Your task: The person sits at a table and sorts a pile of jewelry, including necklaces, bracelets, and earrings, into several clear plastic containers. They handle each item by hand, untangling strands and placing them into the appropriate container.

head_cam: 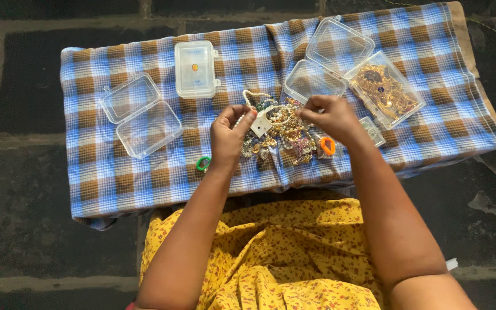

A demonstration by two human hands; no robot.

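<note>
head view: blue checked cloth (116, 183) over dark stone floor (18, 229), jewellery pile (282, 135) centred.

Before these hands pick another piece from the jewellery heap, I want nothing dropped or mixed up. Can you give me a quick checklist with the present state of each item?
1. Left hand has a grip on the small white card: ok.
2. Right hand over the heap of gold jewellery: ok.
3. Open empty clear plastic box within reach: ok.
4. Closed clear box latched: cannot tell.
5. Orange ring and green ring on the checked cloth: ok.
</note>
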